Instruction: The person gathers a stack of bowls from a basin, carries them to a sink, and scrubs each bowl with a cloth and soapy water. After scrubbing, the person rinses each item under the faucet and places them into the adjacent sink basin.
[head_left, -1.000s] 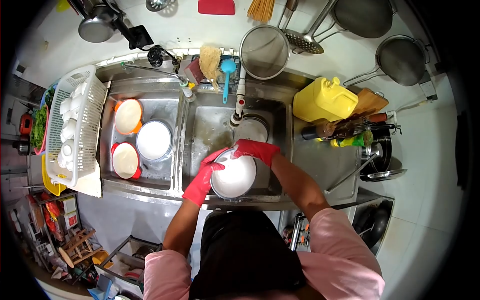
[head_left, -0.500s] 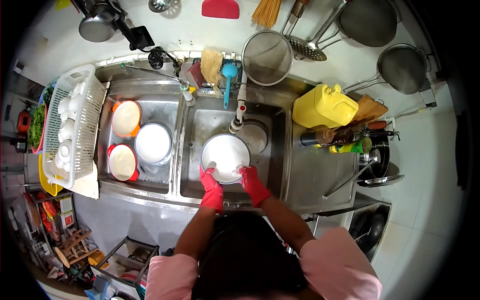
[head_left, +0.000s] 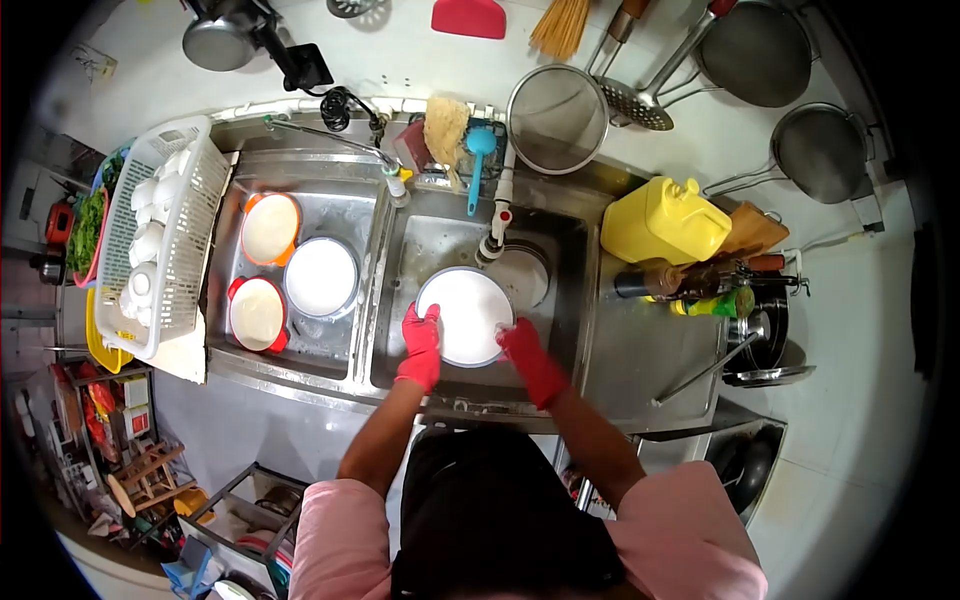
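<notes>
A round white bowl with a blue rim (head_left: 465,315) is over the right sink basin, its inside facing up. My left hand (head_left: 422,345), in a red rubber glove, grips the bowl's left edge with the thumb over the rim. My right hand (head_left: 530,358), gloved the same way, holds the lower right edge, its fingertips at the rim. Behind the bowl, a second round dish (head_left: 522,275) lies in the basin, partly covered by it. The faucet spout (head_left: 490,248) points down just beyond the bowl.
The left basin holds an orange-rimmed dish (head_left: 270,228), a red-handled dish (head_left: 258,315) and a white dish (head_left: 322,278). A white basket (head_left: 190,250) of crockery stands left. On the right are a yellow jug (head_left: 665,222) and several bottles. Strainers (head_left: 557,120) hang behind.
My left hand has moved up along the bowl's left rim, and my right hand has shifted outward on the right side. The whole view has shifted slightly.
</notes>
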